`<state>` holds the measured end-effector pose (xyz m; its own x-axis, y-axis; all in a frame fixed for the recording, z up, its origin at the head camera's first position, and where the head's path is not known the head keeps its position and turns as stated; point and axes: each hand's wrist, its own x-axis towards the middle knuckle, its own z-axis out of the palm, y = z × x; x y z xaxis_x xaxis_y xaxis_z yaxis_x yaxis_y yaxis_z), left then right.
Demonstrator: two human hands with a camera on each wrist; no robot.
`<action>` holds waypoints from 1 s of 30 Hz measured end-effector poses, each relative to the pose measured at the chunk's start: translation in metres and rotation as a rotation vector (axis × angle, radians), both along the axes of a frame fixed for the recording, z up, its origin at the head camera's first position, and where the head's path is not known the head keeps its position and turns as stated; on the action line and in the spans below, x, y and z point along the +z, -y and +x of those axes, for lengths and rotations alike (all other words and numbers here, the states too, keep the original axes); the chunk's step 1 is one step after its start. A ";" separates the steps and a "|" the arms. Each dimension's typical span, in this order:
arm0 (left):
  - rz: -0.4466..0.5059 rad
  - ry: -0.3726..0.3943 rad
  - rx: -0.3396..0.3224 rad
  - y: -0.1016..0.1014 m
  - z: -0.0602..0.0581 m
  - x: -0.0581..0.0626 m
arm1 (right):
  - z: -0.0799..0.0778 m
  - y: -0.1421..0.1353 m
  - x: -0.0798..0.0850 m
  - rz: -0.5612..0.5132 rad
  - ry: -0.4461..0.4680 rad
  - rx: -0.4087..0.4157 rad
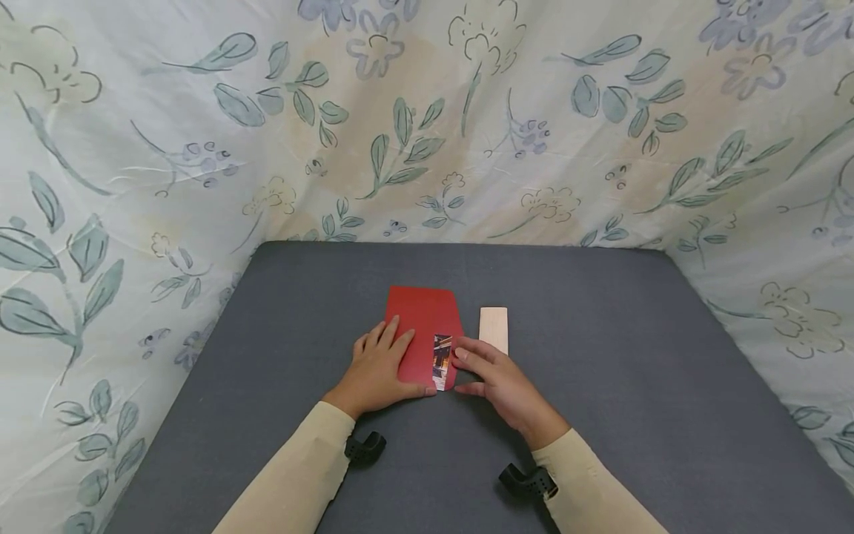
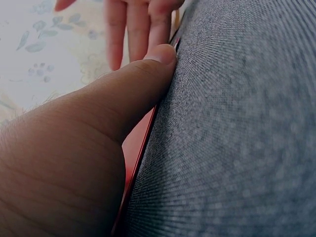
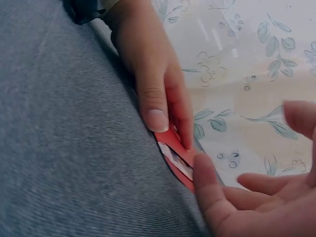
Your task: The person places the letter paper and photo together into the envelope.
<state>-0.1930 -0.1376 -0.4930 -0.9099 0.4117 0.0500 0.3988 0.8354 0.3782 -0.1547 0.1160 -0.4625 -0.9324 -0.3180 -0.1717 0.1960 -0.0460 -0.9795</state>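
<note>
A red envelope [image 1: 423, 308] lies on the dark grey table, with a narrow strip of colour-printed card [image 1: 441, 360] showing along its right side. My left hand [image 1: 382, 367] rests on the envelope with fingers spread, its thumb along the near edge. At the right edge, beside the printed card, is my right hand [image 1: 497, 378], its fingers loosely bent and the thumb held apart from them. In the right wrist view, a fingertip of that hand meets the red edge [image 3: 182, 180], and the printed strip shows between two red layers. The left palm hides the envelope's lower left part.
A pale wooden block [image 1: 494, 328] lies just beyond the right hand, partly covered by it. Floral cloth [image 1: 400, 148] hangs behind and at both sides of the grey table [image 1: 600, 334]. Black bands [image 1: 527, 482] sit on both wrists.
</note>
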 end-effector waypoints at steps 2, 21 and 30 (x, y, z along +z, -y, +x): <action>-0.001 0.000 0.000 0.000 0.000 0.000 | 0.001 0.002 0.000 -0.025 -0.027 0.003; 0.018 -0.001 -0.007 0.001 0.001 0.002 | -0.001 0.010 -0.012 -0.279 -0.048 0.114; 0.008 0.003 -0.020 0.002 -0.002 0.001 | -0.005 0.011 -0.011 -0.431 0.011 0.141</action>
